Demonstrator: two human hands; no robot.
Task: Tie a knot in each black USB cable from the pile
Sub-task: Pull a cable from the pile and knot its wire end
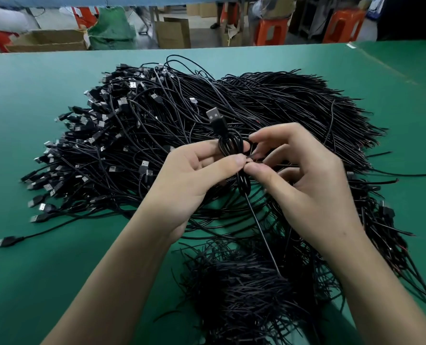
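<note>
Green matting covers the work table (57, 270), and most of its middle is taken up by the pile of black USB cables (157, 115), with the plugs bunched on the pile's left side and the thin cut ends fanned out on its right. Above the near part of the pile, both hands meet on one coiled cable (232, 145), wound into a small upright bundle. Its USB plug (215, 115) sticks up from the top of the coil, metal end pointing away from the person. The left hand (189, 178) pinches the middle of the coil between thumb and curled fingers. The right hand (306, 180) touches it from the other side, thumb and forefinger pressed together on the cable at the same spot and the other fingers loosely bent behind. A loose tail (261, 232) of the held cable runs down from the coil toward a smaller heap of short black strands (244, 295), which lies just nearer the person than the pile. Beyond the pile, past the table's far edge, stand orange stools (271, 31), cardboard boxes (48, 41) and a green sack (110, 28), all blurred.
</note>
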